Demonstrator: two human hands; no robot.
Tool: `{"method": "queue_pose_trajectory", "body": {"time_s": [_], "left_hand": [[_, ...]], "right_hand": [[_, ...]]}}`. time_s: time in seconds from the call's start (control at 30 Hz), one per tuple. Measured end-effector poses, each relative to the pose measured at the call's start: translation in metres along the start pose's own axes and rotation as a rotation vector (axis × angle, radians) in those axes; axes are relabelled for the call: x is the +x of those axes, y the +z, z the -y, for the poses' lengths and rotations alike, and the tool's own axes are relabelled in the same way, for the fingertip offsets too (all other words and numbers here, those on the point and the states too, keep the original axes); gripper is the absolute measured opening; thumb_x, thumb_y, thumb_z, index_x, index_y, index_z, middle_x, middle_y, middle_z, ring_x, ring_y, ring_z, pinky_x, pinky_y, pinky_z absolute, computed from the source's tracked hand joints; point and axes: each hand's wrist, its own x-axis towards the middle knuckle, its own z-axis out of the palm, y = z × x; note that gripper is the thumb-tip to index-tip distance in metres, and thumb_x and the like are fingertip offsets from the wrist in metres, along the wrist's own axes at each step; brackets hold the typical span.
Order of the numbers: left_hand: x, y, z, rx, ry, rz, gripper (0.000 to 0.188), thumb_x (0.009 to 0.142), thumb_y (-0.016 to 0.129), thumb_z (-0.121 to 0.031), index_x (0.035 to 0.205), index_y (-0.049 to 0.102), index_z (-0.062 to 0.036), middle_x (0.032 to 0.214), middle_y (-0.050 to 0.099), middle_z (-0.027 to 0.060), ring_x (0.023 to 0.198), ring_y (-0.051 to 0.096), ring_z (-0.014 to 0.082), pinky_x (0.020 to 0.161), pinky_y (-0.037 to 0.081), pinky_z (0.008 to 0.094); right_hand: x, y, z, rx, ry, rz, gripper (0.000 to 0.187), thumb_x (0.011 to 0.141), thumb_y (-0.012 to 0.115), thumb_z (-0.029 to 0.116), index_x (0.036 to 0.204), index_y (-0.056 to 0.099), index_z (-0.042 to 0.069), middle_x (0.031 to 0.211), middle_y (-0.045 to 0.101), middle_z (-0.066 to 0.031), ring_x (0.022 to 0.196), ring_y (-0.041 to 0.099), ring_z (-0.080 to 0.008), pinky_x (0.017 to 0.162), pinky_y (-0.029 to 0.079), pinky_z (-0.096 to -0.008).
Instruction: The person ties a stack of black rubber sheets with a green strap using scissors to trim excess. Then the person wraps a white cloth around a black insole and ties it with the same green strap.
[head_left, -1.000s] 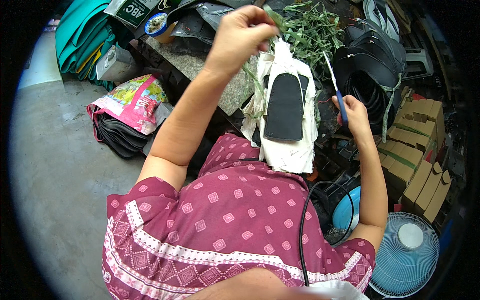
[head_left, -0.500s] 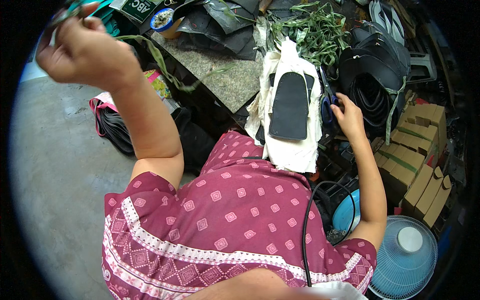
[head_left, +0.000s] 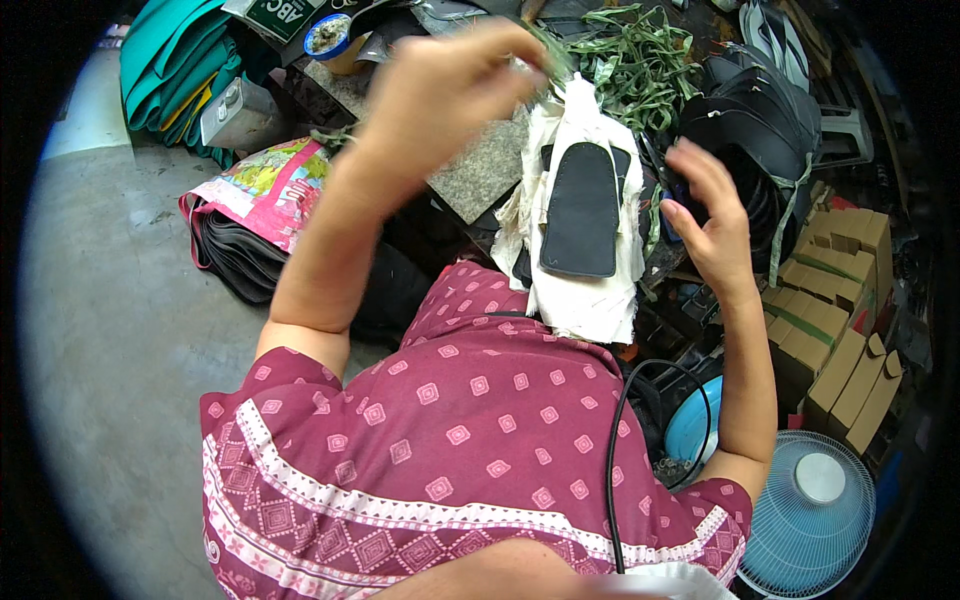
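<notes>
My left hand (head_left: 440,100) is raised over the bench's far edge, blurred by motion, fingers pinched at a green cloth strip (head_left: 550,48). The strip's far part merges with a tangled heap of green strips (head_left: 640,50). My right hand (head_left: 710,215) is open, fingers apart and curved, beside blue-handled scissors (head_left: 678,188) that it partly hides. Between the hands, a black sole-shaped piece (head_left: 580,215) with a line of marks along its edge lies on frayed white cloth (head_left: 585,310) at my lap. More black material shows under the cloth.
Stacked black pieces (head_left: 760,110) tied with a green strip stand to the right, above cardboard boxes (head_left: 800,320). A blue fan (head_left: 810,520) is at lower right. A blue-rimmed tub (head_left: 328,38) sits on the stone slab (head_left: 480,175). Left are a pink bag (head_left: 290,190) and teal sheets (head_left: 170,60).
My left hand has swung from the far left to the right, close to the green heap. My right hand has lifted off the scissors' handles and its fingers have spread.
</notes>
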Motion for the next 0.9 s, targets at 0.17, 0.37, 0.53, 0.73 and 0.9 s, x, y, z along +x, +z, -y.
{"method": "queue_pose_trajectory", "body": {"time_s": [0.17,0.37,0.53,0.73,0.9], "left_hand": [[0.003,0.045,-0.022,-0.138,0.321,0.109,0.015,0.086,0.071,-0.010,0.100,0.068,-0.0066,0.070,0.064,0.0092,0.059,0.061,0.0139,0.058,0.048,0.0271],[0.014,-0.016,0.022,-0.359,0.101,0.369,0.021,0.093,0.067,-0.022,0.101,0.071,-0.0027,0.079,0.070,0.0033,0.073,0.064,0.0099,0.065,0.050,0.0256],[0.012,-0.066,0.069,-0.270,-0.093,0.303,0.023,0.098,0.060,-0.019,0.111,0.070,-0.0030,0.089,0.069,-0.0017,0.060,0.044,-0.0016,0.050,0.032,0.0164],[0.014,0.037,0.096,-0.441,-0.483,0.162,0.025,0.097,0.058,-0.030,0.101,0.068,-0.0076,0.059,0.049,-0.0067,0.047,0.040,0.0021,0.042,0.031,0.0183],[-0.007,0.103,0.119,-0.338,-0.514,0.129,0.033,0.094,0.059,-0.032,0.092,0.067,-0.0002,0.063,0.058,0.0030,0.058,0.058,0.0147,0.054,0.046,0.0324]], "right_hand": [[0.035,0.008,0.055,0.692,-0.085,0.095,0.068,0.082,0.077,0.028,0.138,0.050,0.000,0.139,0.052,-0.0120,0.129,0.048,-0.0218,0.108,0.037,-0.0363],[0.057,-0.070,0.005,0.678,0.339,0.473,0.017,0.095,0.064,0.020,0.095,0.067,0.003,0.077,0.063,0.0004,0.065,0.054,-0.0017,0.056,0.045,-0.0171],[0.067,-0.128,-0.027,0.170,0.134,-0.221,0.020,0.095,0.066,0.025,0.098,0.073,0.007,0.086,0.070,0.0010,0.071,0.056,-0.0022,0.063,0.044,-0.0182],[0.088,-0.069,-0.027,-0.954,-0.201,-0.397,0.038,0.089,0.068,0.030,0.126,0.065,0.019,0.110,0.065,-0.0071,0.103,0.061,-0.0267,0.089,0.049,-0.0400],[0.033,0.003,0.004,0.198,0.059,-0.080,0.024,0.090,0.069,0.025,0.106,0.067,0.007,0.094,0.065,-0.0074,0.089,0.063,-0.0202,0.079,0.050,-0.0316]]}}
